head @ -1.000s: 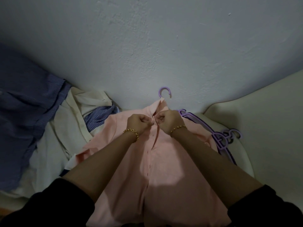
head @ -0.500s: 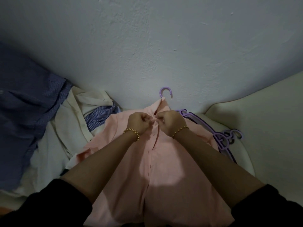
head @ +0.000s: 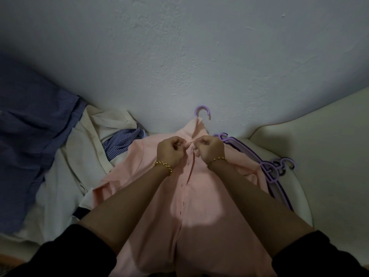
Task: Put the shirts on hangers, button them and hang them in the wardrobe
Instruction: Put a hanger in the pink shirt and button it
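Note:
A pink shirt [head: 201, 198] lies front-up before me on a purple hanger; only the hanger's hook [head: 202, 111] shows above the collar. My left hand [head: 171, 150] pinches the left front edge just under the collar. My right hand [head: 209, 149] pinches the right edge opposite it, fingertips almost touching at the top button. The placket below them runs down the middle with several buttons showing. Both wrists wear gold bracelets.
A pile of shirts lies at the left: a dark blue one [head: 30, 140], a cream one [head: 79, 156] and a blue checked one [head: 121, 142]. Spare purple hangers [head: 269, 166] lie at the right on a cream cushion [head: 319, 148]. A white wall [head: 179, 56] stands behind.
Both hands have stayed at the top of the placket with only small finger movements. The view has shifted slightly.

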